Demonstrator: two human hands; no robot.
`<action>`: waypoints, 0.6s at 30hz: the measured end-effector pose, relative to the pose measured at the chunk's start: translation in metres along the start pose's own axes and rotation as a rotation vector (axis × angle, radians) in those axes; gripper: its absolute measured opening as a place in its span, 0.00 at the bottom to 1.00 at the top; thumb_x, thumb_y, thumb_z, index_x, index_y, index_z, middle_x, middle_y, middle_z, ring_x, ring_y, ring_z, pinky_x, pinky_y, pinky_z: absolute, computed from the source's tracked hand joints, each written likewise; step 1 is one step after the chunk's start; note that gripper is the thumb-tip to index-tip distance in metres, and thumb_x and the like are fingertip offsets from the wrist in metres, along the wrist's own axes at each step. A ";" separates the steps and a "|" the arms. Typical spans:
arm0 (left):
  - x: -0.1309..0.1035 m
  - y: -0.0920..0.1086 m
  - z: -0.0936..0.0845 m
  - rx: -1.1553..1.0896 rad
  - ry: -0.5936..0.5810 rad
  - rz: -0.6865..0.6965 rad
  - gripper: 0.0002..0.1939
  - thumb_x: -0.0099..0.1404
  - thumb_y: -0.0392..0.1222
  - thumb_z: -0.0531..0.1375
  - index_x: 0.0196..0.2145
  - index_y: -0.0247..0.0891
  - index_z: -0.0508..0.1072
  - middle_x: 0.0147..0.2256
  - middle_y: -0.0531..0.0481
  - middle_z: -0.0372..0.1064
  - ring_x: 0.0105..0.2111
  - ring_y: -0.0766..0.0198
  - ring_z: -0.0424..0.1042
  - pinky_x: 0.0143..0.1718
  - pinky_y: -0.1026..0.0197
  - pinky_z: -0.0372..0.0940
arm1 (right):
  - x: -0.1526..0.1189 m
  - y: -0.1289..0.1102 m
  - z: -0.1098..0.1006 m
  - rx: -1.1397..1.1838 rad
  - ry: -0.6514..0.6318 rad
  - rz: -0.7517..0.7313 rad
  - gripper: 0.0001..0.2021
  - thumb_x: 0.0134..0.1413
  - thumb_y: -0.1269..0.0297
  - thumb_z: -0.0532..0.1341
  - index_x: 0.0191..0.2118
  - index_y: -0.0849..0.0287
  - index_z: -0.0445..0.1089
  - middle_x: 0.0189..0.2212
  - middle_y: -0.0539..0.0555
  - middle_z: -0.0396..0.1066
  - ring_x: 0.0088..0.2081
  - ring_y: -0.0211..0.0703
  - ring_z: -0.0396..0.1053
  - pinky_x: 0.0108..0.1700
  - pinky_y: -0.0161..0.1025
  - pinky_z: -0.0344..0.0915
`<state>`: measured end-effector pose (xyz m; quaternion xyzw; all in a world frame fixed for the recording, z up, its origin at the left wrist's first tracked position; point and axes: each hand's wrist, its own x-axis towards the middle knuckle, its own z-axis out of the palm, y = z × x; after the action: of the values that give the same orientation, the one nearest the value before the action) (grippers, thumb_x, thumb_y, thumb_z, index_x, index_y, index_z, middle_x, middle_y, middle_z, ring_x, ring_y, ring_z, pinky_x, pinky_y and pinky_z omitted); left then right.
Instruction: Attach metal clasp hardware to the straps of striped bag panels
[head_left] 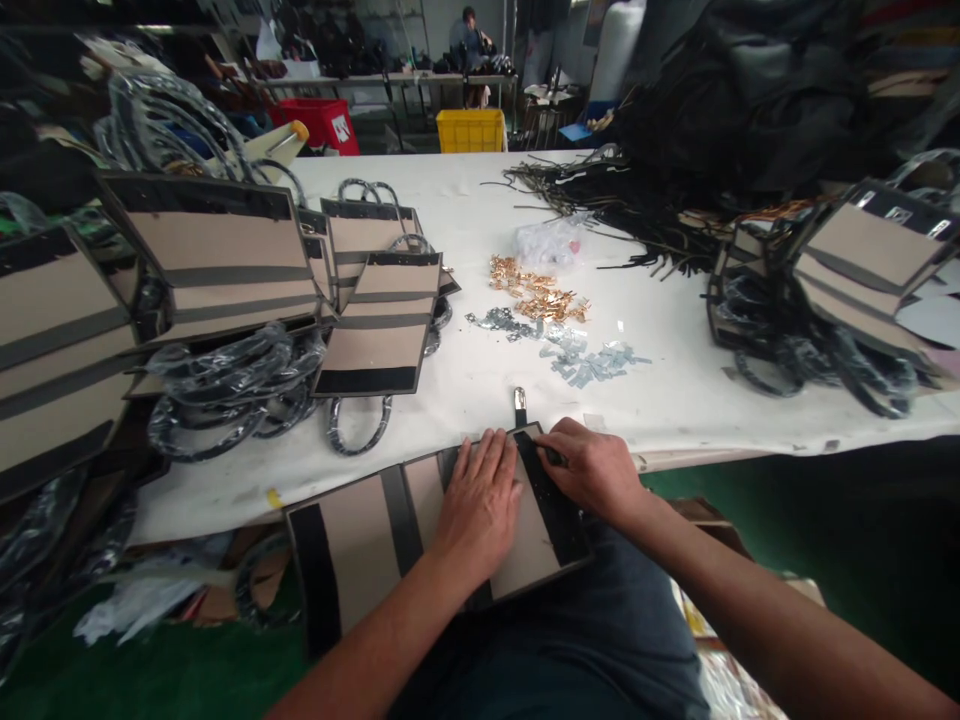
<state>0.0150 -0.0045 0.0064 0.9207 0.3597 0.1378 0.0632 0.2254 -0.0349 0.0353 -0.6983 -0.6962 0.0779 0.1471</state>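
Note:
A beige bag panel (358, 540) with black and grey bands and a dark edge lies across my lap and the front edge of the table. My left hand (484, 500) rests flat on its middle, fingers stretched out. At the panel's far right corner, my right hand (592, 468) is closed, pressing at the black end band (551, 505). Something small and dark shows under its fingers; its kind is hidden. Just beyond that corner, a short dark strap with a shiny metal end (520, 402) lies on the table.
Gold-coloured metal fittings (551, 300) and flat silvery metal pieces (596, 365) lie on the white table (465, 375). Bag panels (232, 240) with plastic-wrapped handles (225, 365) pile up at left, more panels (855, 255) at right. Dark straps (637, 215) lie at the back.

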 end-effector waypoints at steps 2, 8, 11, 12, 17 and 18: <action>0.000 0.000 0.001 -0.019 -0.001 -0.009 0.27 0.76 0.39 0.52 0.69 0.30 0.63 0.72 0.36 0.57 0.73 0.47 0.53 0.74 0.37 0.48 | 0.003 -0.001 0.000 0.002 -0.005 0.007 0.14 0.68 0.60 0.59 0.51 0.45 0.80 0.45 0.50 0.80 0.39 0.42 0.79 0.34 0.36 0.60; 0.002 -0.004 -0.002 -0.073 0.047 -0.036 0.27 0.74 0.37 0.54 0.69 0.36 0.64 0.70 0.39 0.61 0.71 0.48 0.58 0.73 0.38 0.53 | 0.006 -0.008 0.001 -0.040 -0.053 0.009 0.11 0.67 0.61 0.59 0.45 0.50 0.79 0.40 0.52 0.79 0.36 0.43 0.77 0.34 0.38 0.57; 0.003 -0.008 0.000 -0.053 0.085 -0.015 0.27 0.73 0.37 0.55 0.68 0.37 0.65 0.68 0.39 0.63 0.70 0.48 0.60 0.71 0.38 0.56 | 0.009 -0.009 0.000 -0.064 -0.080 -0.011 0.09 0.65 0.63 0.60 0.42 0.52 0.78 0.39 0.53 0.78 0.35 0.43 0.76 0.34 0.38 0.56; 0.003 -0.010 0.001 -0.040 0.094 -0.003 0.27 0.73 0.36 0.55 0.68 0.37 0.65 0.68 0.39 0.64 0.69 0.48 0.61 0.71 0.38 0.57 | 0.009 -0.009 0.000 -0.066 -0.088 -0.020 0.08 0.64 0.64 0.60 0.42 0.52 0.78 0.39 0.53 0.78 0.34 0.42 0.75 0.34 0.37 0.55; 0.003 -0.012 0.006 0.031 0.113 0.037 0.27 0.73 0.35 0.54 0.68 0.37 0.65 0.68 0.39 0.63 0.69 0.47 0.61 0.70 0.37 0.58 | 0.010 -0.011 -0.002 -0.093 -0.118 -0.050 0.06 0.62 0.67 0.61 0.40 0.54 0.76 0.39 0.53 0.77 0.34 0.42 0.75 0.33 0.38 0.55; 0.002 -0.012 0.006 0.041 0.119 0.040 0.27 0.73 0.35 0.54 0.68 0.37 0.65 0.68 0.39 0.64 0.69 0.47 0.61 0.70 0.37 0.58 | 0.009 -0.012 -0.002 -0.099 -0.121 -0.053 0.06 0.61 0.67 0.61 0.39 0.54 0.76 0.39 0.53 0.77 0.35 0.43 0.75 0.33 0.38 0.55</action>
<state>0.0107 0.0059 -0.0016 0.9189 0.3472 0.1861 0.0204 0.2151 -0.0260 0.0423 -0.6799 -0.7252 0.0815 0.0718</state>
